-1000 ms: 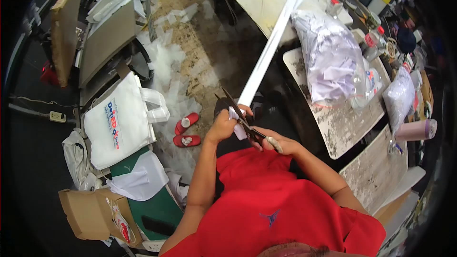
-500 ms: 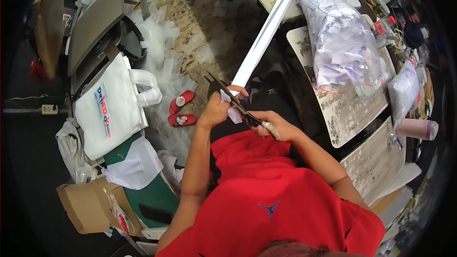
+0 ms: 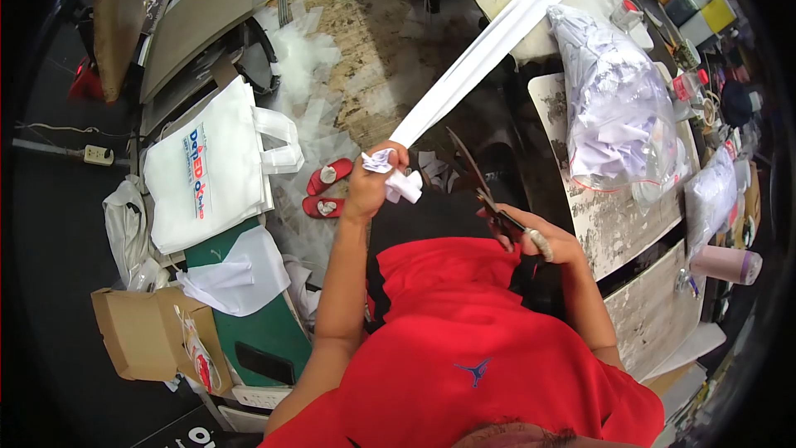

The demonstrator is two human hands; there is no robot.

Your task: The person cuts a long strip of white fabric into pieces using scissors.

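Note:
My left hand (image 3: 369, 187) is closed around the gathered end of a long white fabric strip (image 3: 481, 54), which stretches up and right to the far table. A crumpled bit of white cloth (image 3: 404, 187) pokes out beside its fingers. In my right hand (image 3: 543, 236) is a pair of dark scissors (image 3: 471, 168), its handle partly wrapped in a pale covering. The scissor blades point up and left, apart from the strip. Both hands are over my lap, in front of my red shirt.
A clear plastic bag of white fabric pieces (image 3: 618, 108) rests on a worn board at right. To the left are a printed white tote bag (image 3: 207, 170), an open cardboard box (image 3: 149, 336) and a dark phone (image 3: 265, 362). Red slippers (image 3: 325, 191) lie on the scrap-strewn floor.
My right hand has drawn the scissors away from the strip, to the right and down. My left hand, still gripping the fabric, has shifted slightly left. The camera view has moved a little.

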